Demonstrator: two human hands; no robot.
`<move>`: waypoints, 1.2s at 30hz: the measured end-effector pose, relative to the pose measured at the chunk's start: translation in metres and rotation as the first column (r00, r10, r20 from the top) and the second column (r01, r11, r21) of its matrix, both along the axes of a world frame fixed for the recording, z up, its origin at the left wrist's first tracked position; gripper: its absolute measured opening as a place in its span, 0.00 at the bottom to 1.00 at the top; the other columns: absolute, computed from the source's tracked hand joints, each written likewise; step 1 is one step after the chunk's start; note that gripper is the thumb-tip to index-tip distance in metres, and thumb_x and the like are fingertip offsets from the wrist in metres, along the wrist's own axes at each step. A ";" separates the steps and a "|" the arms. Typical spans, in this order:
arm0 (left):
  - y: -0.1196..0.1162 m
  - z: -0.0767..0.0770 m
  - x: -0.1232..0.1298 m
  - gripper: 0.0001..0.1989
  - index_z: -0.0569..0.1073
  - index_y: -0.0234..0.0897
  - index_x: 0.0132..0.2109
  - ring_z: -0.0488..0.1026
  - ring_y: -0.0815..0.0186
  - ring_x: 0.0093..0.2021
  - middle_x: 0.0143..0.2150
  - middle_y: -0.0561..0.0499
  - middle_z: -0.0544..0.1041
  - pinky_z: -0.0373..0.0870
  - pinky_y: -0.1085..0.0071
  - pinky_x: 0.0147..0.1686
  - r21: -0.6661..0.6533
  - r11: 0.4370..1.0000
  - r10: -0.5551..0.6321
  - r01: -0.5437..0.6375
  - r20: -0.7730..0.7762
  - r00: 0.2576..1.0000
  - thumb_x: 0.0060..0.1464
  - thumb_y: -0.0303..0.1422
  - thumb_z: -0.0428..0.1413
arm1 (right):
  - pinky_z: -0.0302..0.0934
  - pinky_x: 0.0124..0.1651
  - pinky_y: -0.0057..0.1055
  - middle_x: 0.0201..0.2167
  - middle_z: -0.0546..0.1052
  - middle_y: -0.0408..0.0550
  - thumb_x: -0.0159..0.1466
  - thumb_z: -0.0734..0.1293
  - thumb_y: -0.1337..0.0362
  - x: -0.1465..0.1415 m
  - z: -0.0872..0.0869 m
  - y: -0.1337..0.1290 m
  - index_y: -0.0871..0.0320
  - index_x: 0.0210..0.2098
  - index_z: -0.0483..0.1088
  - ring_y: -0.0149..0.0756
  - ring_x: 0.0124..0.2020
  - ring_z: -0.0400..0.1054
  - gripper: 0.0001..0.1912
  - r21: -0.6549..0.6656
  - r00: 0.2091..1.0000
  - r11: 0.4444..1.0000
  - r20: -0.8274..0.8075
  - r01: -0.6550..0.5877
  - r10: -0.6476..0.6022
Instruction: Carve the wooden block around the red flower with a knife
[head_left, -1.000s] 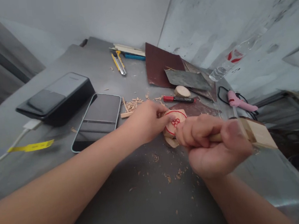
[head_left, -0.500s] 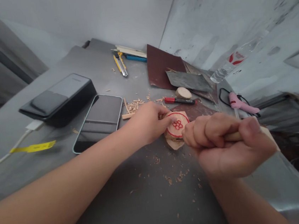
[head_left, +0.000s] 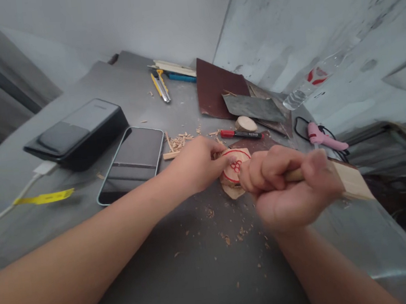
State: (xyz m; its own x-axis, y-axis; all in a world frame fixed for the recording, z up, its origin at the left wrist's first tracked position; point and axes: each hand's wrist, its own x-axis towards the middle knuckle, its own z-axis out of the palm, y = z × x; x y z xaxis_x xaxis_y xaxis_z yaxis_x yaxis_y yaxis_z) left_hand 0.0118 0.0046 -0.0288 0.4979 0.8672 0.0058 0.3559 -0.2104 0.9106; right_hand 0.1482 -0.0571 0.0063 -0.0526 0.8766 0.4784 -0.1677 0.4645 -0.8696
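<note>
My left hand [head_left: 206,163] grips the far left side of a small wooden block [head_left: 232,168], its thumb over the top face. A red circle with a red flower inside is drawn on that face. Beneath the block a paler, irregular wood piece [head_left: 234,192] shows. My right hand [head_left: 289,184] is closed round the wooden handle [head_left: 293,175] of a tool, its fist against the block's right edge. The tool's working end is hidden behind my fingers. Wood shavings [head_left: 226,239] lie on the table in front of the block.
Behind the block lie a red marker [head_left: 242,134], a round wood slice [head_left: 246,123] and sandpaper sheets [head_left: 220,87]. A phone [head_left: 132,164] and a black box-shaped device [head_left: 77,131] are left. A yellow cutter [head_left: 161,86], bottle [head_left: 313,82], pink glue gun [head_left: 327,138] and pale board [head_left: 351,180] surround them.
My right hand has moved left and slightly up with the tool, uncovering more of the pale board. My left hand keeps its grip on the block. The whole view has shifted slightly.
</note>
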 end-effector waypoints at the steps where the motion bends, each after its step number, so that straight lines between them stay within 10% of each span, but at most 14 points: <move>1: 0.000 -0.001 0.000 0.17 0.80 0.36 0.30 0.67 0.67 0.27 0.25 0.53 0.76 0.59 0.70 0.28 0.004 1.000 0.003 -0.003 0.001 1.000 0.63 0.41 0.59 | 0.40 0.17 0.35 0.14 0.46 0.38 0.72 0.60 0.49 0.000 0.000 0.002 0.54 0.18 0.51 0.28 0.13 0.38 0.30 -0.015 1.000 1.000 -0.025 0.018 -0.018; 23: 0.003 -0.003 0.000 0.16 0.86 0.35 0.39 0.64 0.66 0.28 0.26 0.53 0.74 0.54 0.70 0.26 -0.025 1.000 -0.008 0.008 -0.021 1.000 0.62 0.41 0.59 | 0.39 0.14 0.31 0.14 0.45 0.36 0.70 0.62 0.49 0.020 -0.002 0.004 0.53 0.20 0.49 0.27 0.13 0.35 0.28 -0.084 0.978 0.976 -0.075 -0.199 0.193; 36: 0.001 -0.001 -0.001 0.15 0.87 0.37 0.41 0.66 0.66 0.28 0.27 0.52 0.76 0.58 0.70 0.28 -0.072 0.997 -0.008 0.008 -0.006 1.000 0.63 0.40 0.58 | 0.47 0.22 0.37 0.16 0.49 0.38 0.72 0.60 0.51 0.001 0.004 -0.014 0.53 0.20 0.51 0.31 0.16 0.43 0.27 -0.035 0.998 0.999 0.050 0.024 -0.022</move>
State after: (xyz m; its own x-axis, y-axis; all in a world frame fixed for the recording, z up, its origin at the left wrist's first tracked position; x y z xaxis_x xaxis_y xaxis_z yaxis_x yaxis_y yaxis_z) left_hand 0.0111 0.0053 -0.0303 0.5049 0.8611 -0.0598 0.3605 -0.1474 0.9210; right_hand 0.1496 -0.0711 0.0102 -0.0550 0.8941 0.4445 -0.1132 0.4367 -0.8925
